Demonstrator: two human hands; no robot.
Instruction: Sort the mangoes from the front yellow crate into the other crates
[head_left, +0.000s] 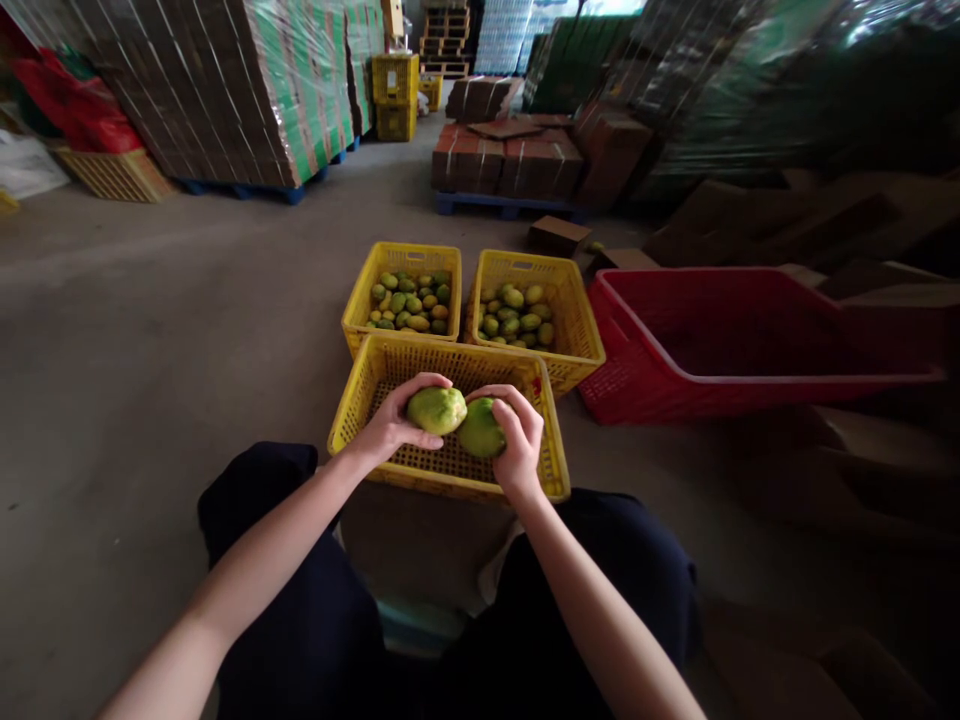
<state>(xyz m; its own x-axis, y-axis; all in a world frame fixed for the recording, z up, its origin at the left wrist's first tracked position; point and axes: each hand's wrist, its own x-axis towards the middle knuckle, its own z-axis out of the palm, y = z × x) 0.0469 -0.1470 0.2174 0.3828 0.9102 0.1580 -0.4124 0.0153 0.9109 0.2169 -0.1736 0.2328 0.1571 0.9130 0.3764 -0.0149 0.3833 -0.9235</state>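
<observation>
Above the near yellow crate (450,484), each of my hands grips a fruit that looks like a papaya. My left hand (396,420) is wrapped around a yellow-green papaya (435,410), its thumb below and fingers over the top. A greener papaya (480,430) sits in my right hand (520,430), whose fingers curl over its top and right side. The two fruits are close together, seemingly touching at their ends. Beneath them, the visible part of the crate's perforated floor shows no fruit.
Behind stand two more yellow crates, a left one (349,318) and a right one (577,325), both holding several green and yellow fruits. A large red bin (626,390) is at the right. Cardboard boxes (506,165) on a blue pallet and wrapped stacks (300,90) stand farther back.
</observation>
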